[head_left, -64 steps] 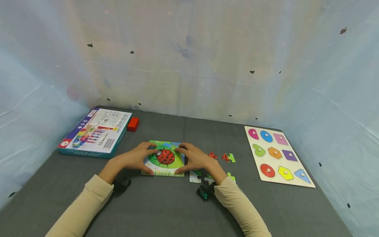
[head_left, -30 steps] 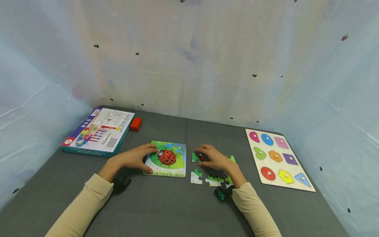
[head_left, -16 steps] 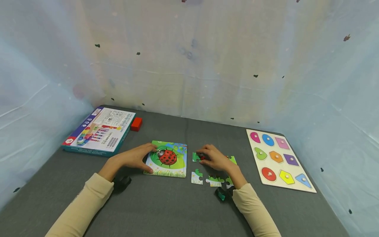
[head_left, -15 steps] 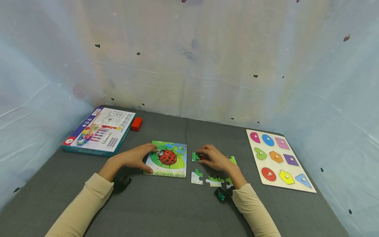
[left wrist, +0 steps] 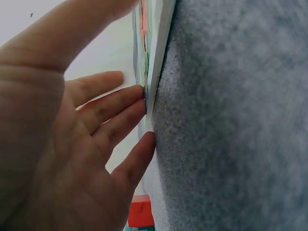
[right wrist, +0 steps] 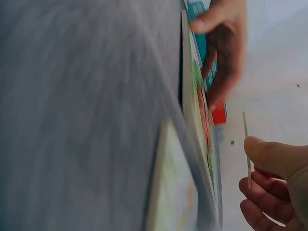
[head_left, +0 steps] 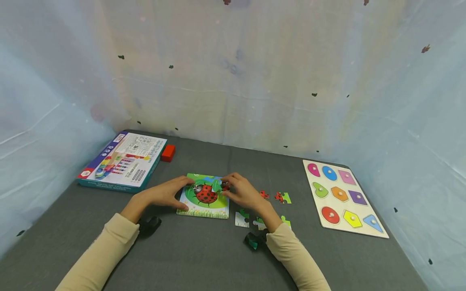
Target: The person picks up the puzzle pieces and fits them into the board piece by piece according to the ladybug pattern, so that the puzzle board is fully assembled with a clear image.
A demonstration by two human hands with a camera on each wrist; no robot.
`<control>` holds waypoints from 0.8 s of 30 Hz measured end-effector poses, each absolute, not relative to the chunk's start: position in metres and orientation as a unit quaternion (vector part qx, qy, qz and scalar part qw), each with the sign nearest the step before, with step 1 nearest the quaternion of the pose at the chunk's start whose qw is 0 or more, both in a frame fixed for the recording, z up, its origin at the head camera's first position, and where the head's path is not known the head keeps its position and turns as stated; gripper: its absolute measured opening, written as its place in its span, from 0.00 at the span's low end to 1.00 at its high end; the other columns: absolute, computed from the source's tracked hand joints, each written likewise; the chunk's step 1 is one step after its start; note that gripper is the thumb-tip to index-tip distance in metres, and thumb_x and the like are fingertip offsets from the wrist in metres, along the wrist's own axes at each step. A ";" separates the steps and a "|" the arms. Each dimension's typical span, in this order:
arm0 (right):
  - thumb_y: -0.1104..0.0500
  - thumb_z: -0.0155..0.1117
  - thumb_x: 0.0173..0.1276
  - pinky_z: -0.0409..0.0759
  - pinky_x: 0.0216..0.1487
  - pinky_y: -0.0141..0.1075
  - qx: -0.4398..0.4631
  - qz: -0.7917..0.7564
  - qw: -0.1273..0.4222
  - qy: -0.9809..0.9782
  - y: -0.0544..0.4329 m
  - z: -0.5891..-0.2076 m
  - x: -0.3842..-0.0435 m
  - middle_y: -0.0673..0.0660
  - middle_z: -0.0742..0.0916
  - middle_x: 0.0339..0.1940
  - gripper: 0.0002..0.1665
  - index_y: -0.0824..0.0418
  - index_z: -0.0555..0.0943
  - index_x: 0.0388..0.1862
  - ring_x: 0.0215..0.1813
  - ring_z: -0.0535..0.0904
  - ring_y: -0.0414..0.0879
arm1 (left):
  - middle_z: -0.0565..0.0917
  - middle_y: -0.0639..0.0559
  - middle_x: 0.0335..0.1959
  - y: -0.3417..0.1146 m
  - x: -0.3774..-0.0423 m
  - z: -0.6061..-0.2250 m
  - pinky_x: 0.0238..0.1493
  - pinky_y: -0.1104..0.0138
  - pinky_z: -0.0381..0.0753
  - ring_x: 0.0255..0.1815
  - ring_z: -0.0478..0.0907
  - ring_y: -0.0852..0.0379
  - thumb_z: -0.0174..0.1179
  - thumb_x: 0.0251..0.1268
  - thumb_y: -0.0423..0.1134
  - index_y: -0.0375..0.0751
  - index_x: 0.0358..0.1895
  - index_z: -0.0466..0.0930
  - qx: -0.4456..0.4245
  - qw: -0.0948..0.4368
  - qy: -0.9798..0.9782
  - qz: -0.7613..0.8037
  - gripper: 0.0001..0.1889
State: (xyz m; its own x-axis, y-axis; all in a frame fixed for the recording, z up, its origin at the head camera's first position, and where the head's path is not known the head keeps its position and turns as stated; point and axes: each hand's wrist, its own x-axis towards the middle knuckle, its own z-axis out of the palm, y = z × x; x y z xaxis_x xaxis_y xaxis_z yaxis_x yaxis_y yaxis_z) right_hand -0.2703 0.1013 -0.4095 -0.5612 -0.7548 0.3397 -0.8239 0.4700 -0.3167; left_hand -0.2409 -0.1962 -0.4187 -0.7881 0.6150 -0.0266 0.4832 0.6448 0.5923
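A long, close-fitting sleeve of plain cream-beige fabric (head_left: 103, 246) is covering the person's left forearm, and a matching cream-beige fabric sleeve (head_left: 296, 254) is covering the right one, each creasing softly and ending in a wide cuff near the wrist. Both the left hand (head_left: 165, 193) and the right hand (head_left: 242, 192) are showing bare. A small black wrist device (head_left: 152, 226) is jutting beneath the left wrist, while a similar black device with a teal-green patch (head_left: 252, 240) is peeking out beneath the right.
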 end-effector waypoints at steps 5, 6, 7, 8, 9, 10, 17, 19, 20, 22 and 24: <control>0.56 0.65 0.63 0.77 0.42 0.35 0.460 0.227 0.047 -0.857 0.078 -0.412 -0.267 0.59 0.79 0.49 0.24 0.66 0.75 0.55 0.43 0.79 0.45 | 0.64 0.38 0.67 -0.196 -0.240 -0.418 0.66 0.44 0.53 0.69 0.57 0.40 0.64 0.55 0.54 0.36 0.70 0.55 0.299 0.114 0.894 0.313 0.44; 0.55 0.65 0.63 0.77 0.42 0.35 0.460 0.230 0.040 -0.857 0.074 -0.413 -0.267 0.59 0.79 0.49 0.23 0.65 0.76 0.55 0.43 0.79 0.45 | 0.64 0.38 0.67 -0.196 -0.240 -0.418 0.65 0.44 0.54 0.69 0.58 0.40 0.64 0.56 0.54 0.35 0.70 0.56 0.302 0.111 0.894 0.312 0.43; 0.55 0.65 0.63 0.77 0.42 0.34 0.460 0.233 0.034 -0.856 0.071 -0.413 -0.266 0.58 0.79 0.49 0.23 0.64 0.76 0.55 0.44 0.79 0.45 | 0.65 0.38 0.66 -0.196 -0.240 -0.417 0.65 0.44 0.55 0.68 0.58 0.40 0.63 0.57 0.53 0.35 0.69 0.57 0.303 0.108 0.895 0.310 0.42; 0.55 0.65 0.64 0.77 0.42 0.33 0.461 0.236 0.028 -0.855 0.067 -0.414 -0.266 0.57 0.79 0.49 0.23 0.63 0.76 0.55 0.44 0.79 0.44 | 0.65 0.39 0.66 -0.196 -0.240 -0.417 0.65 0.44 0.55 0.68 0.59 0.40 0.63 0.58 0.53 0.35 0.68 0.58 0.303 0.105 0.896 0.308 0.40; 0.54 0.64 0.64 0.77 0.42 0.32 0.462 0.236 0.023 -0.855 0.063 -0.414 -0.266 0.57 0.79 0.49 0.22 0.63 0.76 0.55 0.44 0.79 0.44 | 0.66 0.39 0.66 -0.196 -0.240 -0.417 0.65 0.44 0.56 0.68 0.59 0.40 0.62 0.59 0.52 0.35 0.68 0.60 0.304 0.102 0.897 0.305 0.38; 0.54 0.64 0.64 0.76 0.42 0.30 0.463 0.235 0.018 -0.855 0.060 -0.415 -0.266 0.56 0.79 0.49 0.22 0.62 0.77 0.54 0.43 0.79 0.43 | 0.66 0.39 0.66 -0.196 -0.240 -0.417 0.65 0.44 0.56 0.68 0.59 0.40 0.61 0.60 0.51 0.34 0.67 0.61 0.305 0.100 0.897 0.303 0.37; 0.54 0.65 0.63 0.75 0.40 0.25 0.466 0.232 0.008 -0.854 0.043 -0.421 -0.267 0.56 0.80 0.46 0.21 0.62 0.79 0.52 0.42 0.79 0.41 | 0.70 0.41 0.62 -0.197 -0.240 -0.417 0.63 0.46 0.61 0.64 0.64 0.42 0.61 0.62 0.47 0.35 0.63 0.66 0.311 0.080 0.895 0.309 0.30; 0.54 0.65 0.63 0.74 0.40 0.25 0.466 0.235 0.010 -0.853 0.039 -0.422 -0.267 0.56 0.81 0.44 0.20 0.63 0.79 0.51 0.41 0.79 0.41 | 0.72 0.42 0.60 -0.197 -0.240 -0.417 0.62 0.46 0.62 0.63 0.66 0.42 0.61 0.62 0.47 0.35 0.61 0.68 0.318 0.072 0.894 0.308 0.28; 0.54 0.66 0.62 0.74 0.39 0.25 0.467 0.236 0.012 -0.852 0.038 -0.423 -0.267 0.56 0.81 0.44 0.20 0.63 0.80 0.50 0.41 0.79 0.41 | 0.72 0.42 0.59 -0.198 -0.240 -0.418 0.61 0.45 0.62 0.63 0.66 0.42 0.61 0.62 0.46 0.35 0.60 0.69 0.321 0.069 0.893 0.309 0.27; 0.54 0.66 0.62 0.74 0.40 0.24 0.469 0.234 0.017 -0.851 0.035 -0.424 -0.266 0.56 0.81 0.44 0.20 0.62 0.80 0.50 0.41 0.79 0.41 | 0.73 0.42 0.59 -0.198 -0.240 -0.418 0.61 0.45 0.62 0.62 0.66 0.42 0.61 0.62 0.46 0.36 0.59 0.70 0.326 0.064 0.892 0.308 0.25; 0.54 0.67 0.61 0.74 0.41 0.25 0.472 0.233 0.027 -0.849 0.033 -0.424 -0.266 0.55 0.82 0.44 0.19 0.62 0.80 0.49 0.41 0.79 0.41 | 0.73 0.42 0.59 -0.199 -0.241 -0.420 0.61 0.44 0.61 0.63 0.65 0.41 0.61 0.62 0.45 0.36 0.58 0.71 0.330 0.060 0.892 0.305 0.24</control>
